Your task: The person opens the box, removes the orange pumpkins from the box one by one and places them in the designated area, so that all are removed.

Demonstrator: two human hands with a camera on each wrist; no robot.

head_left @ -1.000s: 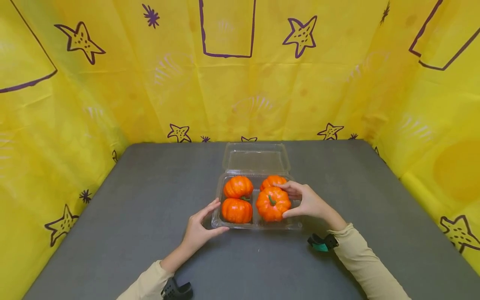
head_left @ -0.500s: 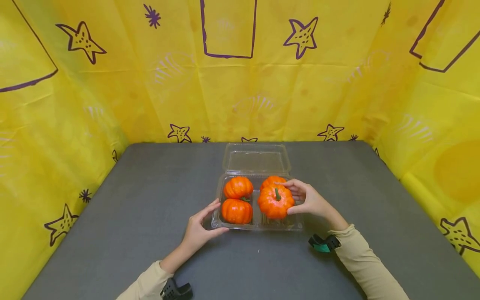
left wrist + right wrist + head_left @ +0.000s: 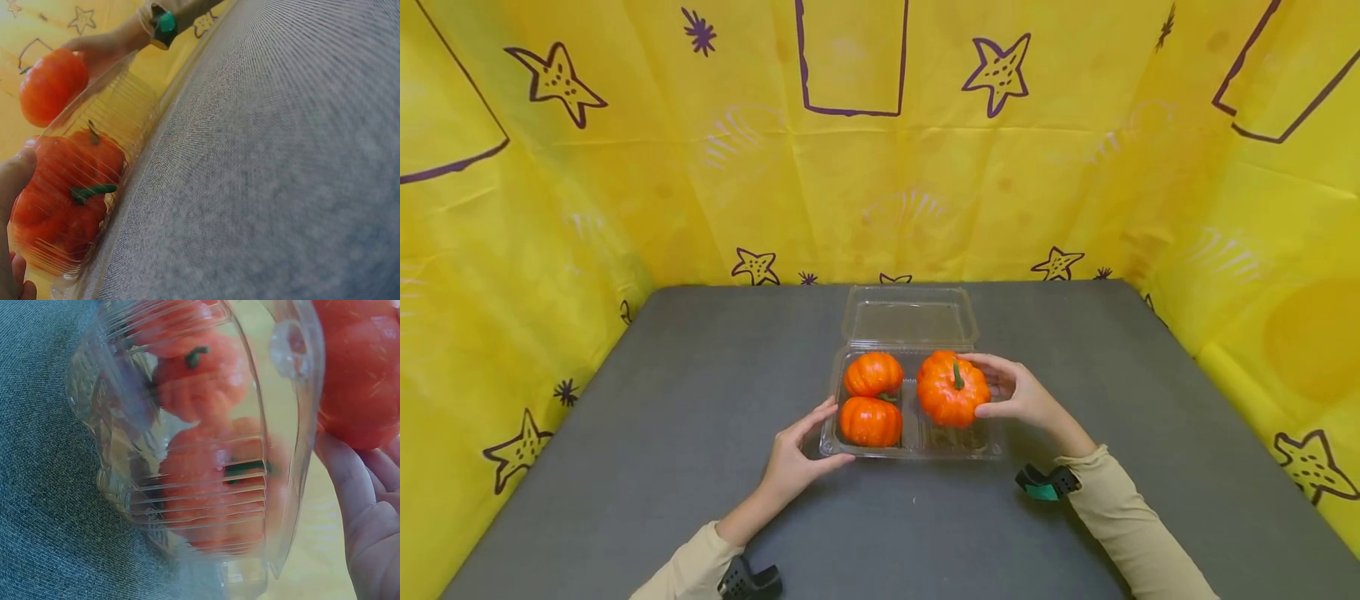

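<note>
The right hand (image 3: 1018, 396) grips an orange pumpkin (image 3: 952, 390) from its right side, fingers curled over the far edge and thumb on the near side — the pumpkin hangs lifted above the right half of the clear clamshell box (image 3: 912, 448), its green stem pointing up. Directly beneath that grip, the near right part of the box floor shows bare ribbed plastic. Whether another pumpkin sits behind the held one is hard to say, since the lifted one blocks that corner in the head view.

The left hand (image 3: 793, 460) rests against the box's near left corner, thumb along the front rim and fingers straight up the left wall, pressing rather than clutching. Just right of those fingers, inside the box, lie two more pumpkins: the near pumpkin (image 3: 870, 421) and, touching it on the far side, the far pumpkin (image 3: 873, 374).

The box's lid (image 3: 911, 317) lies open and flat on the grey table (image 3: 700, 467), hinged at the far edge, beyond both hands. From the right wrist, the held pumpkin (image 3: 359, 369) sits against the palm, outside the box's clear wall (image 3: 187, 506) — the others show blurred through the plastic.
</note>
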